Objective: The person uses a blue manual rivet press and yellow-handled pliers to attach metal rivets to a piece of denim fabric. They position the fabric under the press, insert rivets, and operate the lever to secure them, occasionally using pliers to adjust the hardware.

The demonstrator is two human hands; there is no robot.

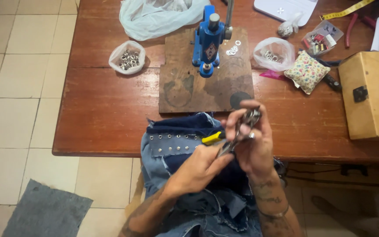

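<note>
A: While the denim garment (185, 145) lies over the near edge of the wooden table (106, 109) and down into the lap, what do the hands hold?

B: The left hand (198, 169) is closed around the pliers with yellow handles (220, 142); the fingers wrap the grips tightly. The right hand (253, 145) is curled around a small metal piece (252, 116), held up between the fingertips. I cannot tell exactly what this piece is, and I cannot tell if the jaws of the pliers bite on it or only touch it.

A: Where are they, compared to the garment?

B: Both hands are above the dark blue part of the denim, just beside the lighter strip with a row of metal eyelets.

A: And on the table?

B: A blue hand press (210, 39) stands on a dark wooden board (185, 87), with some loose rings near its base. A small bag of metal eyelets (127, 57) is at the left of the board, another clear bag with rings (273, 53) at the right, next to a flowered pincushion (306, 71). A wooden box (369, 94) is at the far right.
</note>
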